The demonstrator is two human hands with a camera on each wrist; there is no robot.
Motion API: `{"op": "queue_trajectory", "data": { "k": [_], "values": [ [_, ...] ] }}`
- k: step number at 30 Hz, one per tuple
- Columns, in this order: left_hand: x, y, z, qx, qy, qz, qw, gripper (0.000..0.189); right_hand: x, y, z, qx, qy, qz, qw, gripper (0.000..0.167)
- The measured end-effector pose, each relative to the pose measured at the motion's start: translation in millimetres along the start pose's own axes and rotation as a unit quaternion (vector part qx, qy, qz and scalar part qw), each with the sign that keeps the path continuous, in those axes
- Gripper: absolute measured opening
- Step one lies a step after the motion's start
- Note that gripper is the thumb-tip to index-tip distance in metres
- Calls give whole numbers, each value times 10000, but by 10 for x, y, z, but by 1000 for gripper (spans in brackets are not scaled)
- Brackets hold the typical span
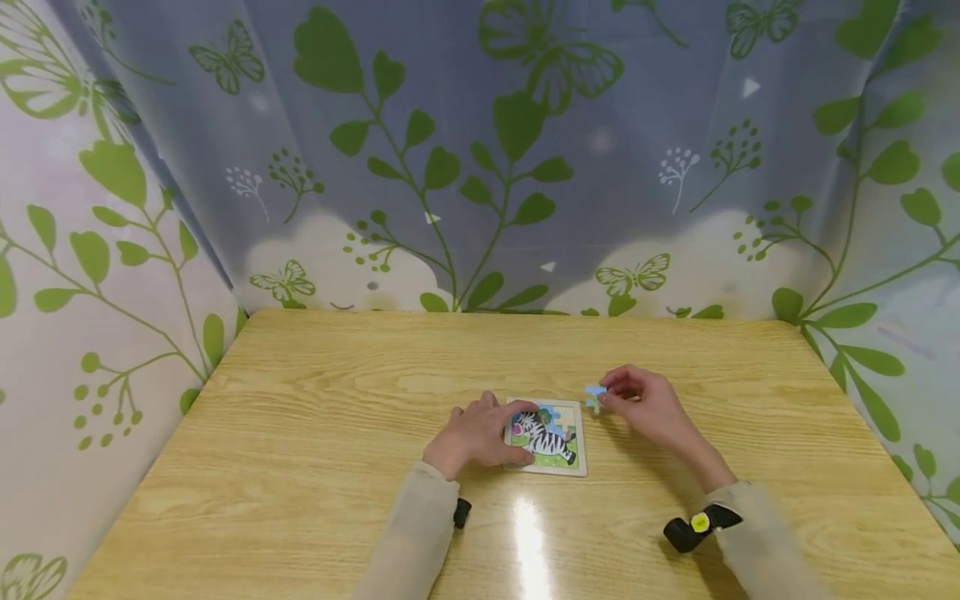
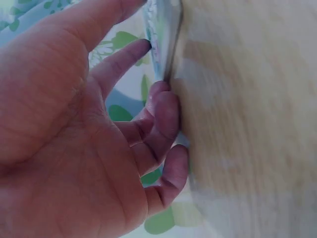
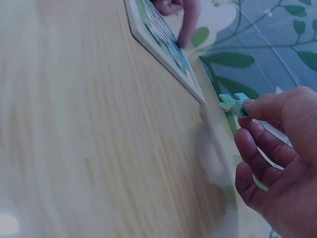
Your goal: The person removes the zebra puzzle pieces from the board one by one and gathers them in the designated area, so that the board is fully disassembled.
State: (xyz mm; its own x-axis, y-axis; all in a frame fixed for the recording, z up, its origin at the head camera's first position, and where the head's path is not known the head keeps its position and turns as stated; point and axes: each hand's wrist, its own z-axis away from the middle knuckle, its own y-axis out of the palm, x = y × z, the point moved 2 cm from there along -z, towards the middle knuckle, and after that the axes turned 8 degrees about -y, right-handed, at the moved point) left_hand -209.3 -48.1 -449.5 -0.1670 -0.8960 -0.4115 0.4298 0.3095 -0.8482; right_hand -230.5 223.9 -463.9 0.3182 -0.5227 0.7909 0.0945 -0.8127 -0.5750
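Observation:
A square zebra jigsaw puzzle (image 1: 555,442) in a pale frame lies flat on the table, with a bare cream patch toward its upper right. Over its left side spreads my left hand (image 1: 480,433); thumb and index finger press on the picture. In the left wrist view, that hand's other fingers (image 2: 168,119) bend loosely beside the board's edge (image 2: 171,39). To the right of the frame, my right hand (image 1: 648,408) pinches a blue and green puzzle piece (image 1: 595,397) between thumb and fingertips. The right wrist view shows this piece (image 3: 232,102) held above the table, apart from the board.
The wooden table (image 1: 337,375) reaches back to a patterned curtain (image 1: 450,167) with leaves and butterflies, which also hangs at both sides. A black wrist strap (image 1: 697,527) is on the right sleeve. Light glares on the table (image 1: 528,542) in front of the puzzle.

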Motion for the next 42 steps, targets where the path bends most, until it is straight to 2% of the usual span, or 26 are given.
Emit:
{"op": "queue_trajectory", "data": {
  "k": [2,7,9,13,21,28,42],
  "values": [
    [-17,-14,9,-42,46,69,10000,65,-31,-75,8,-41,9,109,9999,17],
    [-42,-36,-10,-133,336,697,9969,51,-121,-228,23,-123,52,374,9992,16],
    [-48,-31,-35,-34,484,998,9938,46,-161,-277,27,-135,71,422,9990,16],
    [-49,-3,-85,233,615,1307,9892,44,-228,-358,30,-167,93,443,9988,17],
    [-30,26,-140,225,439,1332,9899,48,-344,-434,-28,-221,231,395,9987,18],
    [-1,5,-180,175,296,1396,9896,48,-447,-427,-77,-283,212,608,9975,18],
    [31,1,-218,183,199,1603,9867,47,-445,-426,-97,-303,269,941,9947,23]
  ]
}}
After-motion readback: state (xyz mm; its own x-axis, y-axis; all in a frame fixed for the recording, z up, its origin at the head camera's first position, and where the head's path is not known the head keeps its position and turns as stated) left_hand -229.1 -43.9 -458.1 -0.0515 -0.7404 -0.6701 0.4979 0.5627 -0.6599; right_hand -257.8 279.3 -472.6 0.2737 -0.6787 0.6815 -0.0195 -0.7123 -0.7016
